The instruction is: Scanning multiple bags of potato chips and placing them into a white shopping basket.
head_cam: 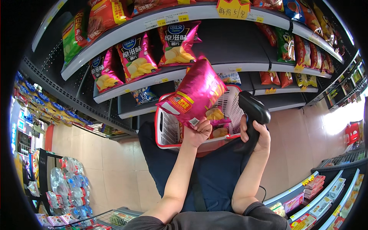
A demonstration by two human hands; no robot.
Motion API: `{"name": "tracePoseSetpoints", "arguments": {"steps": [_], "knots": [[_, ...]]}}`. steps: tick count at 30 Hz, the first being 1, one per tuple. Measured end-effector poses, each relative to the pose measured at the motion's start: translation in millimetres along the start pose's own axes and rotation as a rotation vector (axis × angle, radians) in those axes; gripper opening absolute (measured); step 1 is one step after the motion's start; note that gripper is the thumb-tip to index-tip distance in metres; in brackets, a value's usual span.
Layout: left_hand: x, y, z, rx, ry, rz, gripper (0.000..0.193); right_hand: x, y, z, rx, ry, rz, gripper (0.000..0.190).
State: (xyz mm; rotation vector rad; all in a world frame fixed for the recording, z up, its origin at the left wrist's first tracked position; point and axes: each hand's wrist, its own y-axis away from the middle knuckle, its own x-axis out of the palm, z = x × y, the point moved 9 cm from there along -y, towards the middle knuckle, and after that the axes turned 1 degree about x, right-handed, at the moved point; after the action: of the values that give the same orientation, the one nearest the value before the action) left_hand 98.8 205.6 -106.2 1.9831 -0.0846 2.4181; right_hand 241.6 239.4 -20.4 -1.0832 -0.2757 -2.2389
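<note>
My left hand (201, 131) grips the lower corner of a pink foil bag of potato chips (198, 89), with its printed back and a barcode turned up. Beneath the bag is a white plastic shopping basket with a red rim (234, 115), resting by my lap. More chip bags (216, 115) lie inside it, partly covered by the held bag. In my right hand (258, 135) is a black handheld barcode scanner (254, 112), held by its handle above the basket's right side. Its head points up and to the left.
Pink chip bags (136, 59) stand on the middle shelf (230, 67) ahead, with other snack bags above and at the right. Bundled plastic bottles (72, 187) are stacked at the lower left. Shelves with boxed goods (293, 202) stand at the lower right. Tiled floor (97, 161) shows on both sides.
</note>
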Motion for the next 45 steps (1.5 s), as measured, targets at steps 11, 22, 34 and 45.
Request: {"name": "tracePoseSetpoints", "arguments": {"steps": [11, 22, 34, 45], "knots": [[37, 5, 17, 0.030, 0.214, 0.136, 0.038, 60, 7, -18, 0.065, 0.154, 0.169, 0.065], [49, 18, -29, 0.302, 0.046, 0.356, 0.037, 82, 18, -62, 0.399, 0.170, 0.327, 0.040], [52, 21, -35, 0.319, -0.082, 0.402, 0.035, 62, 16, -79, 0.538, 0.322, 0.260, 0.031], [33, 19, -45, 0.233, -0.824, 0.038, 0.039, -4, 8, 3, 0.001, -0.032, 0.052, 0.070]]}}
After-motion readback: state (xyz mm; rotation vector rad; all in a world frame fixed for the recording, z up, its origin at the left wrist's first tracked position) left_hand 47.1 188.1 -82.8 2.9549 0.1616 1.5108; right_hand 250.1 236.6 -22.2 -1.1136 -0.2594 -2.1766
